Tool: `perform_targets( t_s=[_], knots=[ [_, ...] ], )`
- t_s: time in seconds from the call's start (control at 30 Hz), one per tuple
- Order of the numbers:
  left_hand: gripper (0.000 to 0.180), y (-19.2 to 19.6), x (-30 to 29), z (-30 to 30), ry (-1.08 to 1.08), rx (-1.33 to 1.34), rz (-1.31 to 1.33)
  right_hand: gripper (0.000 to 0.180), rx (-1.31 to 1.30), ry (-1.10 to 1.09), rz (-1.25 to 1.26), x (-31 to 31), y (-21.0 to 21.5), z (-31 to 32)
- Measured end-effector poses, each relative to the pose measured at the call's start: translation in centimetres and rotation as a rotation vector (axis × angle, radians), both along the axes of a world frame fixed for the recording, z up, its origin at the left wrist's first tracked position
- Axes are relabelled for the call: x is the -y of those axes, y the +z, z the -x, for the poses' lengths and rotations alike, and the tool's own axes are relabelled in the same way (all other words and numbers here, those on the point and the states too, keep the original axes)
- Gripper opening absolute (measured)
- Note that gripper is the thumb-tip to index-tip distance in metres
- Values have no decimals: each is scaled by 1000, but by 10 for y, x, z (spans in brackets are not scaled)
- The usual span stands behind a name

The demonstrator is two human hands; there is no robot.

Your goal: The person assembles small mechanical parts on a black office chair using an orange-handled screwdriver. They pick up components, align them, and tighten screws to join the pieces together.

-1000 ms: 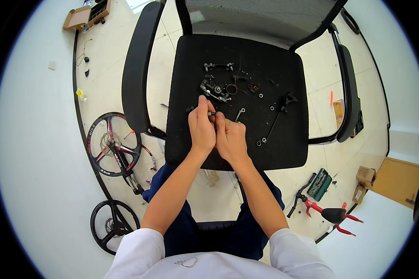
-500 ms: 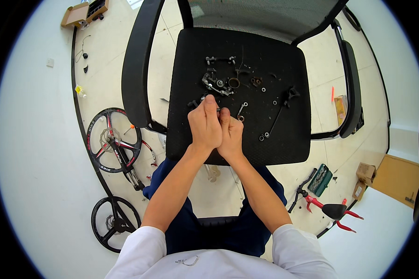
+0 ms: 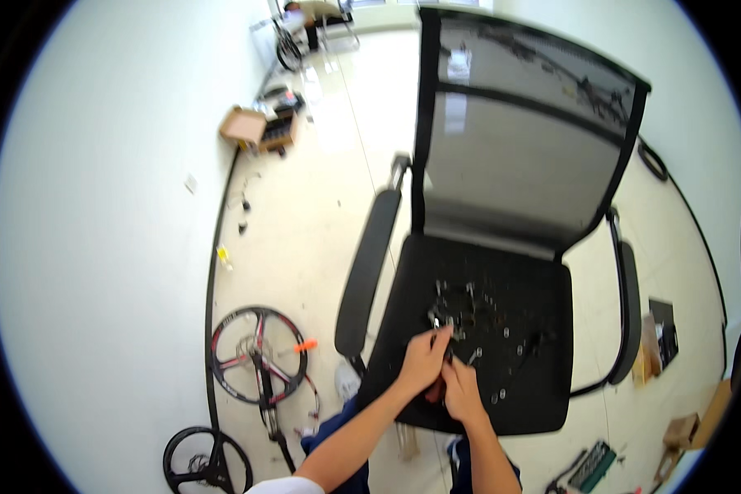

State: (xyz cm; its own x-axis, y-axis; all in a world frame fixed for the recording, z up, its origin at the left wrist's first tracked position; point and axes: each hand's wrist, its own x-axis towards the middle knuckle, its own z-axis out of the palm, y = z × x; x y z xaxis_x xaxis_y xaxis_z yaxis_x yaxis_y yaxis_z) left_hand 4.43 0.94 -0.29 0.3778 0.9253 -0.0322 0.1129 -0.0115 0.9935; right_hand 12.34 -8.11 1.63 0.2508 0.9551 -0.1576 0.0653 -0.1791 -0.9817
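My left hand (image 3: 424,360) and my right hand (image 3: 462,389) are pressed together over the front of a black office chair seat (image 3: 543,288). Between their fingers they pinch a small dark metal part (image 3: 447,356), mostly hidden by the fingers. Just beyond the hands, several small metal parts (image 3: 457,305) and screws or washers (image 3: 506,333) lie scattered on the seat. A dark tool or bracket (image 3: 542,337) rests on the seat to the right of the hands.
The chair's mesh backrest (image 3: 519,140) and two armrests (image 3: 366,263) surround the seat. A spoked bicycle wheel (image 3: 255,354) and a second black wheel (image 3: 206,461) lie on the floor at left. Cardboard boxes (image 3: 247,125) stand further back; tools and a box (image 3: 593,465) lie at right.
The view has tilted up, so the chair's backrest and the far room now show. Both hands stay together over the seat's front, still working the small part.
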Motion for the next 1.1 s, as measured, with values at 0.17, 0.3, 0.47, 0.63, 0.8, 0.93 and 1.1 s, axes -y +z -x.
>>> perform_targets(
  t_s=[0.17, 0.3, 0.47, 0.63, 0.8, 0.93, 1.1],
  knots=[
    [42, 11, -9, 16, -51, 314, 744, 29, 209, -74, -210, 6, 2, 1],
    [45, 14, -15, 27, -121, 223, 827, 41, 480, 87, -398, 12, 28, -1],
    [42, 30, -20, 36, -317, 48, 850, 53, 730, 129, -452, 13, 24, 2],
    [41, 15, -17, 39, -537, -12, 840, 45, 830, 106, -565, 14, 18, 8],
    [38, 11, -22, 40, -527, -40, 885, 46, 761, 137, -552, 18, 28, 8],
    [43, 1, -14, 40, -467, -41, 905, 48, 898, 25, -776, 7, 6, 15],
    [42, 12, -9, 23, -537, -75, 907, 43, 1027, -98, -785, 9, -2, 7]
  ],
)
